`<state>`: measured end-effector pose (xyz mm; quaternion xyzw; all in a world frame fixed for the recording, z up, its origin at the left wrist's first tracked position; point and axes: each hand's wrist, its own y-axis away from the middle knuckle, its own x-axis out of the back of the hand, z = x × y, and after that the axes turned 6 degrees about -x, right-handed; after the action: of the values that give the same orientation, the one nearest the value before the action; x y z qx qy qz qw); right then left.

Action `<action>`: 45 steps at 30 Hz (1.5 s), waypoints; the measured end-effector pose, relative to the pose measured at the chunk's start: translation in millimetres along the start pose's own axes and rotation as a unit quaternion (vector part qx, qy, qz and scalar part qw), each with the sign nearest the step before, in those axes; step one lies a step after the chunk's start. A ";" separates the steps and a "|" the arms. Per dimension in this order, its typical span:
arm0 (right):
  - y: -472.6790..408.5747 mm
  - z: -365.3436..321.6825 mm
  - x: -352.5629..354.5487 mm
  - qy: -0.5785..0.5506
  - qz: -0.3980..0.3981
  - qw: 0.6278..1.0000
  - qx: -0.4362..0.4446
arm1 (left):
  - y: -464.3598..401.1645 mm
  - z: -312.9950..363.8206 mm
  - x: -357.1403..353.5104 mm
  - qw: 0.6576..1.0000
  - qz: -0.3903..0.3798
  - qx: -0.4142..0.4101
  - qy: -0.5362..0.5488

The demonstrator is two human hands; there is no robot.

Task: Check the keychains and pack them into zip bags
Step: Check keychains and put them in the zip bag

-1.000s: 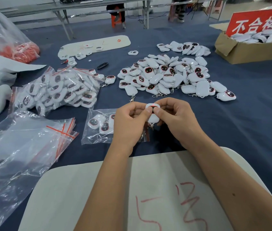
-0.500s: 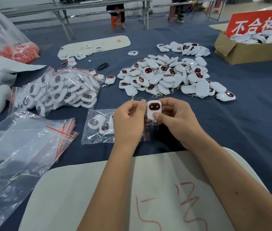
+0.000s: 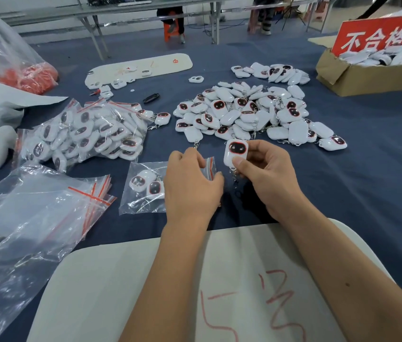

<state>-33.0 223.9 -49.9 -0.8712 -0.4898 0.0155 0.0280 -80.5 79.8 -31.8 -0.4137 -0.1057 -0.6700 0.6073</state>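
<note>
My right hand (image 3: 266, 178) pinches a white keychain (image 3: 234, 154) with a dark, red-rimmed face turned towards me; its metal ring hangs below. My left hand (image 3: 191, 186) rests on a clear zip bag (image 3: 143, 191) holding two keychains, fingers at the bag's red-striped mouth. A heap of loose keychains (image 3: 251, 112) lies just beyond on the blue cloth. Filled zip bags (image 3: 91, 132) are piled at the left. A stack of empty zip bags (image 3: 34, 218) lies at the near left.
A cardboard box (image 3: 367, 72) with a red sign holds more keychains at the far right. A white board (image 3: 195, 292) with red writing lies under my forearms. Another white board (image 3: 140, 67) with parts lies farther back. A big plastic sack (image 3: 0, 53) stands far left.
My left hand has let go of the keychain and dropped onto the zip bag. My right hand alone now holds the keychain, turned face up and lifted slightly.
</note>
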 end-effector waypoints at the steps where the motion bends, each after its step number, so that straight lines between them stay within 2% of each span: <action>1: -0.6 0.4 0.1 -0.004 0.007 1.000 0.002 | -0.9 0.0 1.3 1.000 -0.006 0.007 -0.008; 5: 0.2 -1.5 -2.9 -0.057 0.006 0.998 0.013 | -1.3 -1.0 2.9 0.999 -0.027 0.027 0.009; 11: 6.2 -7.6 -14.7 -0.115 -0.062 0.991 0.007 | -3.2 -5.9 2.8 0.996 -0.002 0.046 0.073; 17: 11.3 -1.5 -23.2 -0.055 -0.102 0.993 0.028 | -7.1 -8.1 7.5 0.978 0.046 0.073 0.189; 22: 13.3 -2.2 -23.3 0.093 -0.137 0.984 0.065 | -6.8 -1.1 11.3 0.974 0.124 -0.016 0.188; 25: 14.7 -4.4 -23.5 0.107 -0.165 0.979 0.061 | -6.3 0.1 13.0 0.971 0.155 -0.063 0.169; 29: 14.9 -2.2 -26.2 0.147 -0.182 0.970 0.073 | -5.7 -0.3 13.9 0.971 0.160 -0.139 0.114; 32: 13.8 2.4 -29.1 0.166 -0.155 0.970 0.085 | -3.9 2.6 11.4 0.965 0.157 -0.178 0.110; 35: 13.1 3.2 -28.5 0.115 -0.141 0.981 0.071 | -2.8 4.6 9.6 0.962 0.159 -0.186 0.122; 39: 13.2 -3.9 -22.9 0.037 -0.238 0.968 0.076 | -3.5 3.9 10.3 0.963 0.169 -0.174 0.121; 42: 14.6 -6.8 -20.9 0.058 -0.298 0.949 0.083 | -3.7 3.3 11.7 0.963 0.182 -0.165 0.113; 45: 16.4 -4.3 -25.0 0.103 -0.267 0.954 0.089 | -3.5 1.9 11.8 0.963 0.185 -0.154 0.121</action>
<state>-31.8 193.8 -46.6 -0.6992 -0.6961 -0.0384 0.1587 -81.9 73.3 -21.2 -0.4301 0.1513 -0.5989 0.6583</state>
